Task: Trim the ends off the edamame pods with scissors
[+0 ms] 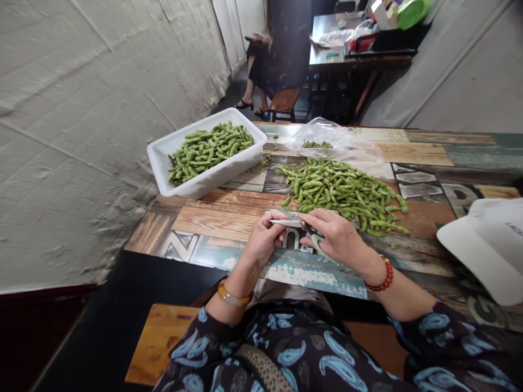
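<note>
My right hand (337, 237) is closed on a pair of scissors (317, 244) with pale green handles. The blades point left and stand slightly apart, reaching my left hand (265, 235). The fingers of that hand are pinched together at the blade tips; what they hold, if anything, is too small to make out. Just beyond my hands, a heap of green soybean pods (339, 190) spreads over the table. Farther left stands a white plastic tub (212, 185) with many pods (212, 149) in it.
A clear plastic bag (351, 142) with green scraps lies behind the heap on the wood-patterned table (220, 218). At the right edge is a white cap (486, 239). A seated person (281, 49) and a second table (322, 32) with clutter are farther back. A wall (81, 136) runs along the left.
</note>
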The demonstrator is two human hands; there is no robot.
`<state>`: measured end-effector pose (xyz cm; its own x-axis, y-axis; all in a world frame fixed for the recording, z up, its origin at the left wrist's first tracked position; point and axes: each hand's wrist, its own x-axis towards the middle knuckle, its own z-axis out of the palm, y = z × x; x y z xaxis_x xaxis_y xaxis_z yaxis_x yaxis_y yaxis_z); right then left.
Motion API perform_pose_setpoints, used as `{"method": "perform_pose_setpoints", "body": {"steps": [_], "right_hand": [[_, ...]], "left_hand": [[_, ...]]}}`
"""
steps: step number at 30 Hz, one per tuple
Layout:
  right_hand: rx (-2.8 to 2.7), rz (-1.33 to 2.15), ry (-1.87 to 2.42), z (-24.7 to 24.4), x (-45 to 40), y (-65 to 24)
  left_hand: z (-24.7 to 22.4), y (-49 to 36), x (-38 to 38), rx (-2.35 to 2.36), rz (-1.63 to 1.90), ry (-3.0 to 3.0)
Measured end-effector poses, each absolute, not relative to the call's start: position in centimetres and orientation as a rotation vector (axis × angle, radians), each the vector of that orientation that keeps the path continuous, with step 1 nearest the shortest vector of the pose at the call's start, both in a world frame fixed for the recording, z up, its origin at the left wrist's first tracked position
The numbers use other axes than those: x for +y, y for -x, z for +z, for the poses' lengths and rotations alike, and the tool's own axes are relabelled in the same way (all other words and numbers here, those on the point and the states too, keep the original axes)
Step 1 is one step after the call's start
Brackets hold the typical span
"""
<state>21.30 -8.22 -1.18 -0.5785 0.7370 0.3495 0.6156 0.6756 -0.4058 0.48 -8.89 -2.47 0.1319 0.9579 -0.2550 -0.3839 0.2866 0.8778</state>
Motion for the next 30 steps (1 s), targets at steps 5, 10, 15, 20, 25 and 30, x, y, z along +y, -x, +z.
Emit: {"method": "perform_pose_setpoints", "body": {"steps": [5,10,15,20,25,30], "right_hand": [[-2.404,0.342,1.057,-1.1,-8.4,-21.3],[-2.304,0.356,1.085,-1.1,-7.9,-21.8],[-2.042,0.326,1.097,-1.8,-6.7,-22.7],[-2.022,0.314,1.087,-2.0,-6.5,-22.7],[-2.073,0.37,1.111,-1.5,-6.9,-22.4],[-2.089,0.375,1.116,-1.3,-7.0,-22.3]], "left_hand": [[-2.8,-0.5,-8.9,0.947,1.105,-0.747],[-2.0,-0.1,-8.5,0.911,1.174,-0.625],[-0.8,1.1,-7.0,0.918,1.23,-0.544],[-1.1,1.3,-4.3,1.168,1.14,-0.995],[-2.7,0.3,-2.1,1.489,1.05,-1.643],[-2.8,-0.6,-1.5,1.509,1.037,-1.727]]}}
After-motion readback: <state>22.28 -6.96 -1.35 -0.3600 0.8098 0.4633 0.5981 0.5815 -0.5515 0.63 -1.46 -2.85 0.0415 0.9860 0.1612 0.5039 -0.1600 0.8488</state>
